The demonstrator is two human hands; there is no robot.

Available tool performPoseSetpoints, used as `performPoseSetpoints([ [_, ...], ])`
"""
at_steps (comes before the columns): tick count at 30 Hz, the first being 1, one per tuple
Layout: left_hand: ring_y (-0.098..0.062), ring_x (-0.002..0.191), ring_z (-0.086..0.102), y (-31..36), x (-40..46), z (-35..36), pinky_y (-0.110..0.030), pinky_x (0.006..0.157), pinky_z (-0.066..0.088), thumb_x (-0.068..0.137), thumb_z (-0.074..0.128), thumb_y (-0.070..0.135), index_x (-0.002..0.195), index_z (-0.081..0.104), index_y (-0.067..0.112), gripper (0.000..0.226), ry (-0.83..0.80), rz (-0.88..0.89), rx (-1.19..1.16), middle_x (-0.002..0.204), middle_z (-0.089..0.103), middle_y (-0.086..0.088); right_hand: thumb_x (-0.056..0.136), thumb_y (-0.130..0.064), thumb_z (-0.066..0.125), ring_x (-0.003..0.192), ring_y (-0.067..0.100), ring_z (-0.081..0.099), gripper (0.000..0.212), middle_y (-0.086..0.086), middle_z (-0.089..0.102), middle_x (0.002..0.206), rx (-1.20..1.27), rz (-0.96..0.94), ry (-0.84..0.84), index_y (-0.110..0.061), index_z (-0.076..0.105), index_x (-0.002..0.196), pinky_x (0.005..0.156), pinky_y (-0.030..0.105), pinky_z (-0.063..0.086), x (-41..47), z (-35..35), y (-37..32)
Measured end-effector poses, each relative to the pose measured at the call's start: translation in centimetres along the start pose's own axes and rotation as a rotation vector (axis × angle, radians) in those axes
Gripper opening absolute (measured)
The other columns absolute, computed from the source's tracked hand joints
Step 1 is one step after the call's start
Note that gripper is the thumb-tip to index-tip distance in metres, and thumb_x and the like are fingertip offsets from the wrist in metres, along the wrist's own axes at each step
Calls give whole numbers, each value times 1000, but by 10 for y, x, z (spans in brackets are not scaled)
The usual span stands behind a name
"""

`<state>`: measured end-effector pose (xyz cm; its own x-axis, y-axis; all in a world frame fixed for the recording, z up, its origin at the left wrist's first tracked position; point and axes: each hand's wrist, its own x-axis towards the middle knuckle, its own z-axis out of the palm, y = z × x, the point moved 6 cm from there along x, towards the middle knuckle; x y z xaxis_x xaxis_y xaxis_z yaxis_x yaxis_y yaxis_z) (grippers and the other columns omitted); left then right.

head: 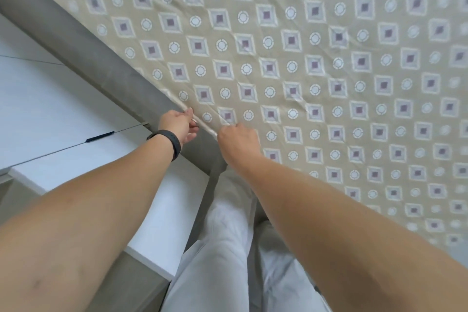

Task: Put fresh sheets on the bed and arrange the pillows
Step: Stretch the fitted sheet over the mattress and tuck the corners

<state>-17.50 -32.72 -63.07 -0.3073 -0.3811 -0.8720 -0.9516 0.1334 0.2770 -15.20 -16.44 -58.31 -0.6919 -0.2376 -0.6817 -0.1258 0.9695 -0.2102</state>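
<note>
A beige sheet (291,63) printed with squares and circles lies spread over the bed, filling the upper right of the head view. Its edge runs diagonally along the grey bed frame (83,58). My left hand (178,125), with a black band on the wrist, pinches the sheet's edge at the frame. Close to its right, my right hand (238,143) grips the same edge with curled fingers. No pillows are in view.
A white cabinet or wall panel (50,109) with a dark handle (100,137) stands left of the bed frame. A white ledge (162,223) lies below it. My legs in pale trousers (222,261) stand tight against the bed's corner.
</note>
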Motion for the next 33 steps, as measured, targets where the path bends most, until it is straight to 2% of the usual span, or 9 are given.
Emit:
performPoseSetpoints([
  [5, -12, 67, 65, -9, -6, -3, -22, 49, 51, 102, 56, 32, 90, 59, 14, 22, -45, -3, -2, 79, 61, 1, 96, -4, 43, 103, 29, 62, 25, 9, 65, 112, 54, 5, 17, -9, 54, 118, 68, 36, 38, -11, 11, -4],
  [8, -14, 69, 65, -9, -11, -4, -25, 55, 53, 102, 56, 33, 90, 58, 13, 23, -68, -47, 12, 81, 62, 0, 96, -3, 43, 105, 31, 60, 24, 10, 66, 111, 99, -7, -33, -9, 54, 117, 70, 37, 38, -12, 17, 0],
  [12, -14, 70, 64, -4, -26, -5, -25, 54, 55, 101, 58, 21, 100, 57, 13, 8, -150, -92, 194, 89, 64, -2, 103, -25, 47, 108, 32, 58, 23, 9, 67, 109, 188, 11, -95, -10, 58, 116, 70, 37, 36, -22, 16, 10],
  [14, -15, 68, 63, -1, -41, -2, -24, 52, 55, 99, 61, 20, 102, 59, 14, 7, -182, -41, 306, 88, 65, -3, 103, -33, 48, 105, 32, 58, 27, 9, 65, 108, 249, 46, -146, -12, 56, 118, 70, 38, 36, -35, 14, 16],
  [17, -17, 69, 64, 4, -74, 9, -29, 60, 56, 96, 62, 16, 94, 61, 17, 3, -227, 42, 403, 87, 67, -4, 101, -35, 46, 103, 32, 60, 27, 7, 60, 105, 333, 104, -195, -14, 54, 116, 70, 38, 40, -68, 9, 30],
  [21, -18, 68, 63, 8, -140, 26, -32, 68, 55, 95, 60, 12, 94, 62, 18, 6, -302, 120, 461, 87, 66, -4, 100, -40, 49, 108, 28, 59, 35, 5, 61, 120, 564, 262, -194, -17, 55, 126, 80, 39, 45, -139, -10, 60],
  [24, -17, 67, 63, 10, -208, 35, -27, 62, 51, 95, 59, 13, 96, 61, 18, 5, -357, 191, 502, 89, 67, -4, 99, -42, 53, 110, 24, 59, 38, 4, 63, 124, 941, 475, -41, -19, 56, 129, 89, 36, 46, -210, -37, 83],
  [27, -20, 69, 64, 11, -286, 43, -27, 62, 48, 93, 58, 12, 91, 61, 20, 9, -457, 297, 545, 89, 68, -4, 100, -38, 55, 107, 20, 60, 36, 1, 63, 116, 1062, 522, 149, -18, 58, 130, 91, 33, 45, -286, -73, 100],
  [33, -19, 75, 65, 4, -442, 41, -28, 63, 49, 95, 54, 11, 96, 63, 16, 10, -507, 565, 644, 93, 68, -4, 99, -40, 55, 88, 8, 60, 29, -7, 63, 110, 1120, 506, 427, -27, 58, 125, 68, 26, 44, -458, -120, 120],
])
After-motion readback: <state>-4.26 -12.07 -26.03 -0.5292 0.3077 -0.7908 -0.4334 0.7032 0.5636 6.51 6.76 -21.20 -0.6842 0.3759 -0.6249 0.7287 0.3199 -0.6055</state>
